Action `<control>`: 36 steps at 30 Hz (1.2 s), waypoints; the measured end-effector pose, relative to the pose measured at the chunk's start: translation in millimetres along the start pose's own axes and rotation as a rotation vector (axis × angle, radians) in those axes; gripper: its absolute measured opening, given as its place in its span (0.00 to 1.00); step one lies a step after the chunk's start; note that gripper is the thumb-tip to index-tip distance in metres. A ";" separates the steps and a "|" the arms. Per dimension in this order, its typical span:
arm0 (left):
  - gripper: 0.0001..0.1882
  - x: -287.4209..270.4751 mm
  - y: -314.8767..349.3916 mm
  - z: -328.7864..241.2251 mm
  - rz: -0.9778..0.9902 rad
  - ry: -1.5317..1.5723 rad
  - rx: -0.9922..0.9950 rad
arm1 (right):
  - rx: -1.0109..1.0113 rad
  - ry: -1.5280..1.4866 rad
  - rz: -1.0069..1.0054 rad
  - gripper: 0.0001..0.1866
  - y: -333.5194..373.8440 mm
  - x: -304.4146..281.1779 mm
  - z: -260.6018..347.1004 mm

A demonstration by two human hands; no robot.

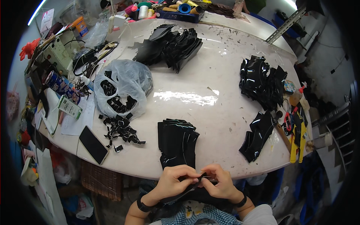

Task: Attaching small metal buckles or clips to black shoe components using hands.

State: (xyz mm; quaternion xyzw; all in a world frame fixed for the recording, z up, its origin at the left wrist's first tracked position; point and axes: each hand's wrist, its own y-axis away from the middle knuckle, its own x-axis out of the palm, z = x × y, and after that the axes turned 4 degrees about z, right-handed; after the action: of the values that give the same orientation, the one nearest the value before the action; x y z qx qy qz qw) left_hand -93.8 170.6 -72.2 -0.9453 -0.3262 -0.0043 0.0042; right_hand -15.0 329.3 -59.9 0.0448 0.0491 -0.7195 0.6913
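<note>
Close to my body at the table's near edge, my left hand (179, 180) and my right hand (218, 182) meet, thumbs and forefingers pinching a small black piece (203, 176) between them. It looks like a cut piece of shiny leather-like material; its exact shape is mostly hidden by my fingers. Just beyond my left hand lies a stack of black glossy cut panels (177, 140). To the left, small black scraps with pale edges (122, 129) lie scattered in front of a clear plastic bag (129, 77) holding more of them.
A phone (93, 144) lies at the near left of the white table (210, 123). Black panel piles stand at the back (168, 47) and right (262, 80), with loose panels (258, 135) nearer. Yellow-handled cutters (298, 140) rest at the right edge; thread spools (143, 12) sit far back.
</note>
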 end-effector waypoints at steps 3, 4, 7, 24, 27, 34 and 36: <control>0.05 2.4 4.1 6.8 -0.024 0.050 0.022 | 0.115 -0.077 0.152 0.09 -2.2 -4.6 1.6; 0.05 5.7 4.8 8.5 -0.041 0.216 -0.037 | 0.128 -0.100 0.160 0.09 -0.8 -5.9 -1.0; 0.05 15.7 7.2 12.2 -0.074 0.350 -0.076 | 0.131 -0.096 0.148 0.09 0.5 -6.9 -3.5; 0.13 -6.0 3.1 -6.7 0.024 0.098 -0.145 | -0.049 0.287 -0.011 0.10 -2.1 -11.5 -0.4; 0.13 -5.2 4.1 -3.6 0.075 0.132 -0.169 | 0.061 0.122 0.080 0.08 3.8 -15.2 -7.3; 0.12 0.5 -1.3 -4.1 0.105 0.195 -0.240 | 0.299 -0.460 0.225 0.05 4.5 -29.1 -7.6; 0.13 2.9 -1.9 -0.3 0.127 0.204 -0.205 | 0.304 -0.485 0.223 0.05 6.9 -32.9 -8.4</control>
State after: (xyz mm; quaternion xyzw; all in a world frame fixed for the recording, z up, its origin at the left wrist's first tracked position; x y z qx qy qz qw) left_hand -92.6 173.9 -71.8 -0.9541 -0.2616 -0.1332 -0.0592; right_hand -6.9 362.7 -63.9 -0.0202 -0.2307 -0.6281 0.7429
